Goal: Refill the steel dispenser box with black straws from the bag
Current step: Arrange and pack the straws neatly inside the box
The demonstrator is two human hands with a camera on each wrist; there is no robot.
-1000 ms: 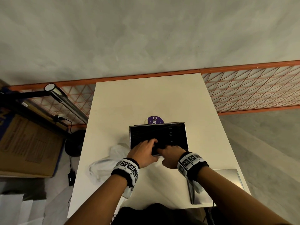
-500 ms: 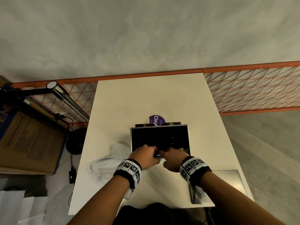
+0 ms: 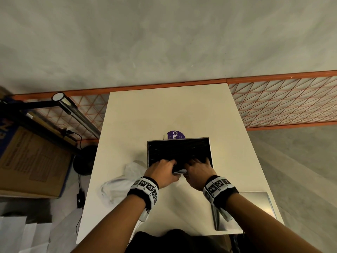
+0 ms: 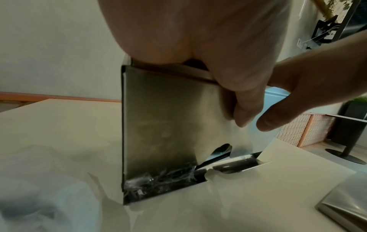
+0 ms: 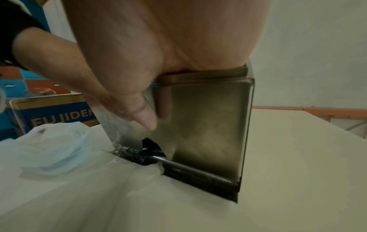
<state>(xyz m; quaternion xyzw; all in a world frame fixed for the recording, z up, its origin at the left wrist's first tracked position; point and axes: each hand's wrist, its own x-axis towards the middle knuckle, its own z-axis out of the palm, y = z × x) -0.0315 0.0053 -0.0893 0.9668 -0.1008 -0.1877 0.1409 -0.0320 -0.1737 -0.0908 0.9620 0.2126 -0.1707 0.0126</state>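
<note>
Both hands are reaching into the open top of the steel dispenser box (image 3: 179,154), which is standing upright near the middle of the pale surface (image 3: 164,110). The left hand (image 3: 160,170) and the right hand (image 3: 197,170) are lying side by side over the near rim, fingers down among the black straws (image 3: 175,148) and thumbs outside against the front wall. Whether those fingers are curled round straws or only pressing them flat cannot be told; they are hidden inside the box.

I judge this hold is serving two ends: the thumbs are bracing the box so it is not sliding, while the fingers are settling the straws level.

Long axis of the straws is running left to right, across the person and parallel to the front wall. At the foot of that wall the dispensing slot (image 4: 228,163) is facing the person, with a wrapped straw lying crosswise in it.

Crumpled and apparently emptied, the plastic bag (image 3: 120,181) is lying just left of the box. A flat steel lid (image 3: 255,207) is resting apart on the near right corner.
</note>
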